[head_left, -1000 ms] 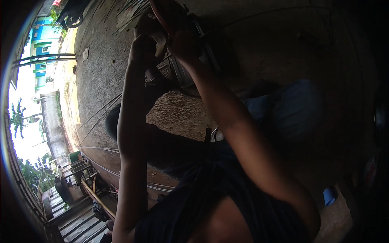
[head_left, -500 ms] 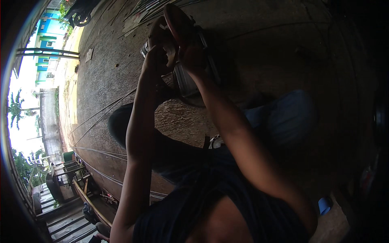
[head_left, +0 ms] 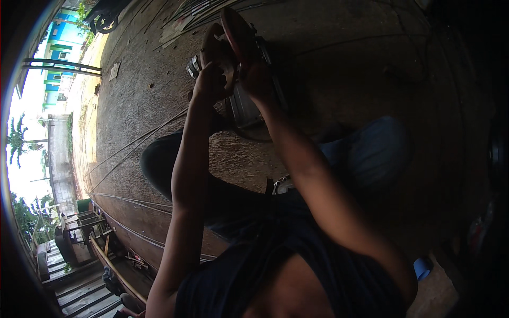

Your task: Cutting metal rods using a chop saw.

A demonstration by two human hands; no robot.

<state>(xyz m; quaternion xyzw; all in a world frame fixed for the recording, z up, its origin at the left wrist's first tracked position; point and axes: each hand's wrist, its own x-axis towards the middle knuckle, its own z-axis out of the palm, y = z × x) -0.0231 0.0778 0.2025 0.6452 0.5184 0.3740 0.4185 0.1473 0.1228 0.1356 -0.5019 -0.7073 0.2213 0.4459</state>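
Observation:
In the head view, both my arms reach far forward, close together, over a grey box-shaped metal machine (head_left: 249, 108) standing on the floor. My left hand (head_left: 210, 84) is closed around the near end of a brownish curved metal piece (head_left: 214, 45) with a cut-out in it. My right hand (head_left: 256, 80) is closed at the lower end of a reddish-brown disc-like part (head_left: 237, 31), seen nearly edge-on. These two parts stand side by side, their lower portions almost touching. Left of the curved piece shows a ribbed silvery cylinder (head_left: 193, 67). Shade hides my right fingertips.
My bent legs (head_left: 366, 151) lie either side of the rough floor (head_left: 238, 156). Thin rods or cables (head_left: 140, 140) run across the left floor; a bundle of rods (head_left: 199, 13) lies beyond the machine. A blue object (head_left: 422, 268) is at lower right; a wheel (head_left: 103, 24) at far left.
Both hands and the two parts have shifted slightly right in the picture, the left arm most. My grips look the same.

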